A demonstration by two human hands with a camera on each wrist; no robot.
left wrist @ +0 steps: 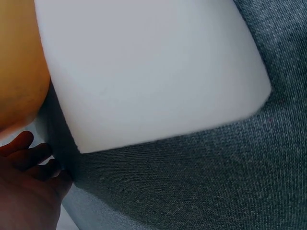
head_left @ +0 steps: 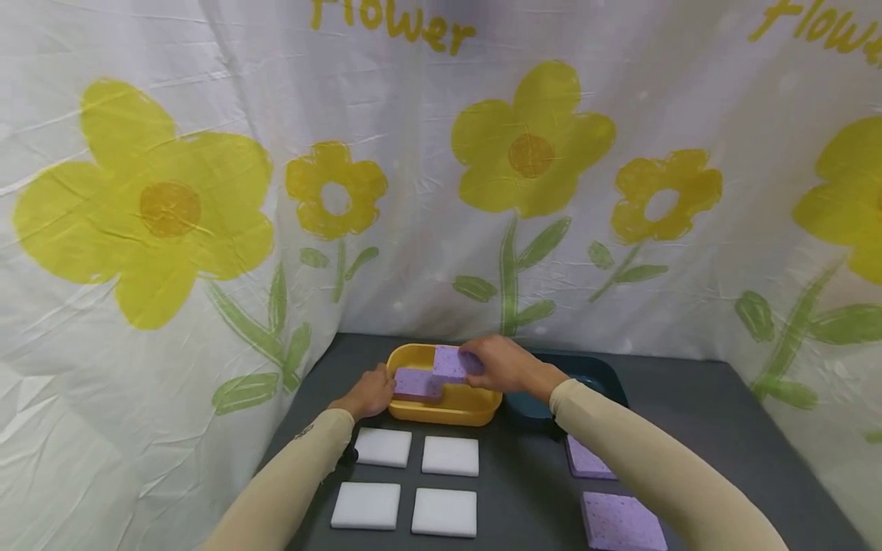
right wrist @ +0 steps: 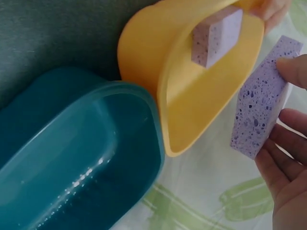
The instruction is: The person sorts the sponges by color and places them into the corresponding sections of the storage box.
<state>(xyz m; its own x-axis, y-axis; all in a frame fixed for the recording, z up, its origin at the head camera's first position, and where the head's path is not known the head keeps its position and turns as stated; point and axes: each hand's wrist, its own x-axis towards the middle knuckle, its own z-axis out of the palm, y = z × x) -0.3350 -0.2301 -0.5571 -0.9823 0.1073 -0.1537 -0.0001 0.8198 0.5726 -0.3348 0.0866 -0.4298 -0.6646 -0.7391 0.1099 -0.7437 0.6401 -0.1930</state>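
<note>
My right hand (head_left: pixel 506 366) pinches a purple speckled sponge (right wrist: pixel 261 98) between thumb and fingers, above the yellow tub (head_left: pixel 441 414). A second purple sponge (head_left: pixel 417 385) lies inside the tub, toward its left end. At that same end my left hand (head_left: pixel 370 393) grips the tub's rim, its fingers bent at the outer wall. In the left wrist view, the left hand (left wrist: pixel 31 184) shows beside the tub's yellow side (left wrist: pixel 21 62), with a white sponge block (left wrist: pixel 148 76) close by.
Right of the yellow tub stands a dark teal tub (right wrist: pixel 76 158), partly behind my right forearm. Several white blocks (head_left: pixel 444 512) lie in rows in front. Two purple sponges (head_left: pixel 622 522) lie at the right on the dark tabletop (head_left: pixel 527 490). A flower-printed curtain (head_left: pixel 413 283) hangs behind.
</note>
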